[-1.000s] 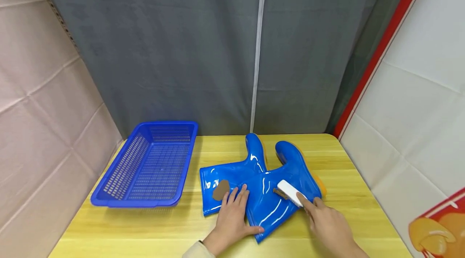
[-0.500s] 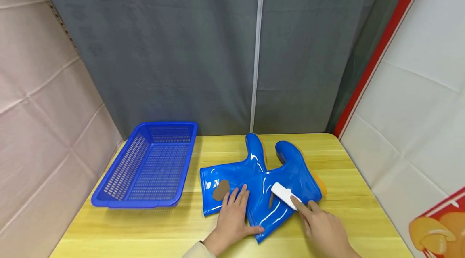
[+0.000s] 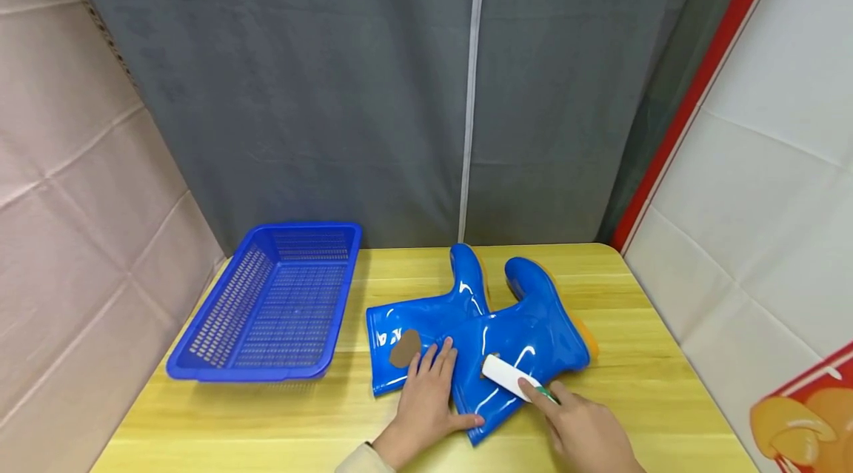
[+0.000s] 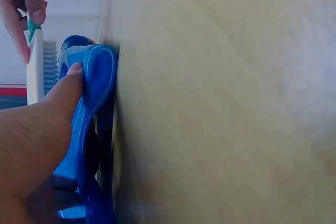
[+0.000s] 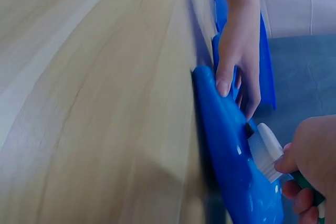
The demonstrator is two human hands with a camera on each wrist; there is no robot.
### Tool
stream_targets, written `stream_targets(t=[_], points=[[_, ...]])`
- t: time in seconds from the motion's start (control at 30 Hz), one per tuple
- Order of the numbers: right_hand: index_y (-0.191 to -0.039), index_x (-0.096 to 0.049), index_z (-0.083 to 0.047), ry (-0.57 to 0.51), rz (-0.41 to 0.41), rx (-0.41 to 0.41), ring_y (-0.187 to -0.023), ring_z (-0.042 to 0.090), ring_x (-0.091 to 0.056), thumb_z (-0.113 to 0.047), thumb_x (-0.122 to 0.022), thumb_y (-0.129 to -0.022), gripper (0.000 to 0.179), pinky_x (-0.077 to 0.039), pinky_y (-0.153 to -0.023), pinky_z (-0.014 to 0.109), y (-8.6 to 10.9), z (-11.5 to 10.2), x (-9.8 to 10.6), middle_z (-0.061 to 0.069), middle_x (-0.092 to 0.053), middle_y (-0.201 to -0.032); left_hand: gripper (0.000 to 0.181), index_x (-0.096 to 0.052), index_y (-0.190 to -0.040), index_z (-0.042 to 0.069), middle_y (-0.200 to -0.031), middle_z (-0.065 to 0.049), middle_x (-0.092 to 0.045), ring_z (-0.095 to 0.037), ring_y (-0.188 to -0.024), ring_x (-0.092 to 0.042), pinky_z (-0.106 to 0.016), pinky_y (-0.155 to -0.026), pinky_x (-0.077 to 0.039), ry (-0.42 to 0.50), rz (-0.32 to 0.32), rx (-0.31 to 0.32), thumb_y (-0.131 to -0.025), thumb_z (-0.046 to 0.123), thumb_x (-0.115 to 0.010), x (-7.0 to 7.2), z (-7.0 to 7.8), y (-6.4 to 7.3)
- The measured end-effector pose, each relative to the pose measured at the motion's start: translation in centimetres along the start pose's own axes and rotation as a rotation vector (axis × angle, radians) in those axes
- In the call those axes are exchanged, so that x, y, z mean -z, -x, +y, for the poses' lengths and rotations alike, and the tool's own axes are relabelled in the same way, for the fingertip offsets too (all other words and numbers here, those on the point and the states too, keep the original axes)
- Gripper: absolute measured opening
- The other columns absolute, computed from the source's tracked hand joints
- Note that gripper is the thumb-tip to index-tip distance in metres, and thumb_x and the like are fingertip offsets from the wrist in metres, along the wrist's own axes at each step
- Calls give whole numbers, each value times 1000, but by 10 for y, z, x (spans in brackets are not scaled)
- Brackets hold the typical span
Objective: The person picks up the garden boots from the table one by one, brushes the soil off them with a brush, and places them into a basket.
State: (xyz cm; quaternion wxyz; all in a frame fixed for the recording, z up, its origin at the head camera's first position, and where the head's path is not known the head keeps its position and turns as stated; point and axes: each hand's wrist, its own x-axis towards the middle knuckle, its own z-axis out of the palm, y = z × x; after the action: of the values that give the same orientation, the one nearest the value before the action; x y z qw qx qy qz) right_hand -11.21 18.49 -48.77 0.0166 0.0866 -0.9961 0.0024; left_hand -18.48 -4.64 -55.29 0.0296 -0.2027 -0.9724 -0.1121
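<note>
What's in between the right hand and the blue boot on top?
A white brush! In the right wrist view, the right hand holds its green handle, and its bristles face the blue boot.

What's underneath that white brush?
Under the brush lies a blue boot, with a bit of dark brown patch peeking out by the brush's tip. Whatever else the brush covers can't be seen.
</note>
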Motion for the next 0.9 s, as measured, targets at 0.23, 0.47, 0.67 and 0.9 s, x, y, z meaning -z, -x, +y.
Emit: stream_targets(t=[0.23, 0.47, 0.67, 0.9], points=[[-130, -45, -55, -53, -76, 9, -60, 9, -45, -34, -65, -87, 52, -54, -62, 29, -3, -11, 10, -2, -62, -96, 119, -31, -147, 15, -157, -5, -28, -32, -141, -34, -58, -113, -27, -4, 5, 1, -58, 92, -45, 0, -1, 1], [-132, -45, -52, -50, -56, 32, -60, 11, -50, -32, -65, -87, 52, -48, -55, 26, -17, -21, 5, 3, -64, -104, 119, -31, -147, 15, -157, -5, -27, -32, -141, -34, -57, -113, -28, -22, 10, 2, -58, 93, -42, -1, -2, 0], [-131, -50, -46, -53, 18, 11, -81, 25, -69, -27, -66, -86, 51, -58, -65, 40, -31, -22, -3, 10, -66, -118, 120, -28, -149, 15, -158, -5, -27, -32, -141, -34, -57, -113, -28, -15, 1, 2, -58, 93, -43, -1, -1, 0], [-129, -53, -45, -35, 62, -25, -73, 18, -63, -22, -67, -84, 53, -57, -63, 36, -35, -17, -4, 7, -67, -112, 118, -29, -148, 15, -158, -4, -25, -33, -142, -33, -57, -113, -28, -4, -4, 3, -60, 92, -44, -1, 1, 0]])
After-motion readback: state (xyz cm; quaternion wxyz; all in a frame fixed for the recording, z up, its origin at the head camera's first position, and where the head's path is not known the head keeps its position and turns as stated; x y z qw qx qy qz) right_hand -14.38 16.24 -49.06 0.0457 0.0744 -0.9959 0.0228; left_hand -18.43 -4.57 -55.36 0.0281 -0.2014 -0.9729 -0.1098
